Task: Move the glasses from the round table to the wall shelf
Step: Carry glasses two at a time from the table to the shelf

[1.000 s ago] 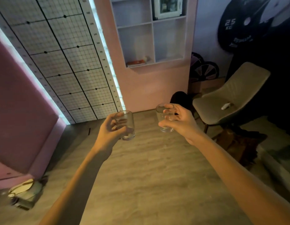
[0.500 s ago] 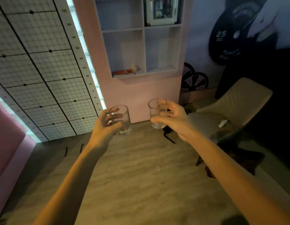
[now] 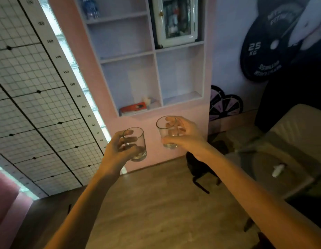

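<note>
Left grip, right grip hold clear glasses

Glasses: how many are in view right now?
2. The left glass is gripped in the left hand; the right glass in the right hand, both below the wall shelf. More may be out of view.

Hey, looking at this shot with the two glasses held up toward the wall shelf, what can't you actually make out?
Round table: outside the head view entirely.
Wall shelf: top row cut off by the upper edge; the bluish item there is blurred.
Left glass and right glass: dim light, so any contents are unclear.
White object on the chair: too small and blurred to identify.
</note>
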